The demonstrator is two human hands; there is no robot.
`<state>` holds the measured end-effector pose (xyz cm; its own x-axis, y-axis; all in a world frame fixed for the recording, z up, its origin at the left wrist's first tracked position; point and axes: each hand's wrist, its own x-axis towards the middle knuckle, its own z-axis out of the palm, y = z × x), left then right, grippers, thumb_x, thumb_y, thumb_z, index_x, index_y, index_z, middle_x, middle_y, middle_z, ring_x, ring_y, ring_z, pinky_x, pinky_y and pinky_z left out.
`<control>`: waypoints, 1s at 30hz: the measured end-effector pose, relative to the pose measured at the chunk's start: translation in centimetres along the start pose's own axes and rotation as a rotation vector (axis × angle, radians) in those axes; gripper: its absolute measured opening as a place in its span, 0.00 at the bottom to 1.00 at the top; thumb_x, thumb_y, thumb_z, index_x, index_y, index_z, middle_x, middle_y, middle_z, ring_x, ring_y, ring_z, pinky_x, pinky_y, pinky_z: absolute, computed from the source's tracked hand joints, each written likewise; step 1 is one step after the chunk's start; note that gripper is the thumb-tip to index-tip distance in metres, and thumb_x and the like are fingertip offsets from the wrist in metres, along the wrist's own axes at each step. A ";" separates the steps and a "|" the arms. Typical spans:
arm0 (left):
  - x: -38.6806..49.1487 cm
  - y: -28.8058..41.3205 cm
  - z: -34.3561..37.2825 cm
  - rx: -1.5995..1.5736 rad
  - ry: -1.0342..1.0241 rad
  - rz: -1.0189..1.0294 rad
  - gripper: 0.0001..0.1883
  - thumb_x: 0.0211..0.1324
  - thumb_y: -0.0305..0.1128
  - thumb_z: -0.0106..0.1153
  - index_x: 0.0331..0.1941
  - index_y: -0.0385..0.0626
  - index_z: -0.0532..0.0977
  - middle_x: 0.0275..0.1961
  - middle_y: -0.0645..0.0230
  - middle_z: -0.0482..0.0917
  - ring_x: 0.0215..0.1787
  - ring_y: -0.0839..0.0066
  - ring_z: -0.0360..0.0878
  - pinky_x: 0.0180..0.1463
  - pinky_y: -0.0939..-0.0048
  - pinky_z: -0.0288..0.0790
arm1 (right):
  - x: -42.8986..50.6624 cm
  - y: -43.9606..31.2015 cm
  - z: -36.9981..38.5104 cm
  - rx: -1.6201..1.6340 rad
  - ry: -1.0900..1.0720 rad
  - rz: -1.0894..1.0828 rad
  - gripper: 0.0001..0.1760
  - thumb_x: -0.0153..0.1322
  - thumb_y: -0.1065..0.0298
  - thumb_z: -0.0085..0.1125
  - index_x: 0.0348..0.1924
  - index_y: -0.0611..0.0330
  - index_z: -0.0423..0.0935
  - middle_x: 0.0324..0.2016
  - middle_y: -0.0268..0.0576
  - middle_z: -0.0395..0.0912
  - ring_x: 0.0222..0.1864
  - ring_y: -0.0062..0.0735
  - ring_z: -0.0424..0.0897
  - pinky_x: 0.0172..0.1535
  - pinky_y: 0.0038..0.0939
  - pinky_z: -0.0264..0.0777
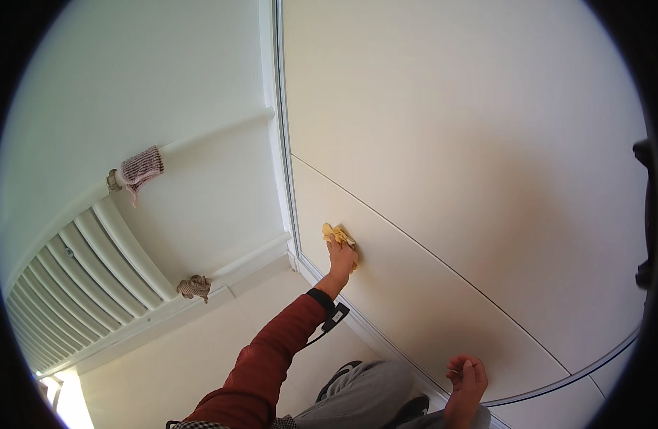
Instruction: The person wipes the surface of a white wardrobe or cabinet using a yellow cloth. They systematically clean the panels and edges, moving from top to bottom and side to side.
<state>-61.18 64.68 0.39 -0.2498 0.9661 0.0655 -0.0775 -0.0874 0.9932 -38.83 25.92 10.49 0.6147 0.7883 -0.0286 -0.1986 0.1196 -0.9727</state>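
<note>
My left hand (342, 256) presses a crumpled yellow cloth (337, 233) against the lower part of a cream-coloured sliding door panel (415, 161). The cloth lies under my fingertips, left of the middle and below the thin dark seam (382, 215) that crosses the panel. Near the panel's bottom edge, my right hand (467, 378) hovers in front of my knee. Its fingers are loosely curled, and I see nothing held in them. A black band (321, 299) with a small black device (336, 317) is around my left wrist.
To the left is a white radiator (87, 263) with pipes running to the door frame (286, 134). A striped pink cloth (142, 165) hangs over its upper pipe, and a brown cloth (195, 288) sits on the lower one. Below runs the metal door track (385, 343), beside the pale tiled floor (189, 348).
</note>
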 end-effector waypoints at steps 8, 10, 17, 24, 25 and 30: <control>10.5 15.5 -2.3 0.213 0.130 0.683 0.33 0.73 0.29 0.38 0.79 0.37 0.47 0.80 0.40 0.49 0.81 0.45 0.50 0.80 0.61 0.50 | -0.4 -0.8 1.6 -0.140 -0.063 0.022 0.14 0.82 0.64 0.51 0.52 0.65 0.80 0.41 0.43 0.84 0.43 0.32 0.83 0.50 0.32 0.77; 12.9 15.7 -3.4 0.266 0.133 0.957 0.34 0.73 0.29 0.38 0.80 0.39 0.45 0.81 0.36 0.44 0.83 0.40 0.43 0.82 0.57 0.46 | -0.6 -1.5 1.6 -0.154 -0.057 0.051 0.14 0.82 0.65 0.51 0.51 0.65 0.80 0.41 0.43 0.84 0.43 0.32 0.83 0.50 0.32 0.77; 17.9 -3.7 -6.7 0.254 0.319 0.506 0.29 0.74 0.26 0.34 0.77 0.40 0.54 0.78 0.46 0.59 0.80 0.51 0.56 0.80 0.61 0.52 | -0.1 -2.4 1.7 -0.171 0.038 0.127 0.13 0.82 0.65 0.52 0.50 0.66 0.80 0.41 0.44 0.85 0.43 0.33 0.83 0.50 0.32 0.77; 9.4 -4.4 -4.4 -0.085 0.176 0.043 0.29 0.77 0.37 0.36 0.77 0.40 0.54 0.80 0.51 0.56 0.82 0.56 0.53 0.81 0.65 0.49 | 0.4 -1.7 1.3 -0.201 -0.017 0.119 0.13 0.82 0.65 0.52 0.49 0.65 0.81 0.41 0.43 0.84 0.43 0.32 0.82 0.51 0.32 0.77; 9.7 -0.8 -3.4 0.079 0.218 0.215 0.31 0.77 0.37 0.37 0.79 0.42 0.51 0.83 0.50 0.46 0.86 0.56 0.41 0.83 0.64 0.40 | 0.4 -1.7 1.3 -0.223 -0.019 0.128 0.13 0.82 0.65 0.51 0.48 0.65 0.81 0.41 0.43 0.84 0.43 0.32 0.82 0.51 0.32 0.77; 9.3 14.7 -2.9 0.242 0.058 0.842 0.30 0.78 0.35 0.36 0.80 0.40 0.50 0.82 0.42 0.45 0.85 0.48 0.41 0.83 0.59 0.43 | -0.2 -2.1 1.5 -0.204 -0.010 0.105 0.14 0.82 0.63 0.51 0.47 0.64 0.81 0.41 0.42 0.84 0.42 0.31 0.81 0.50 0.31 0.76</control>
<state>-67.46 71.68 15.31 -0.1812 0.5891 0.7874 0.3601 -0.7053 0.6106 -39.68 26.45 12.88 0.5909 0.7960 -0.1312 -0.1025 -0.0873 -0.9909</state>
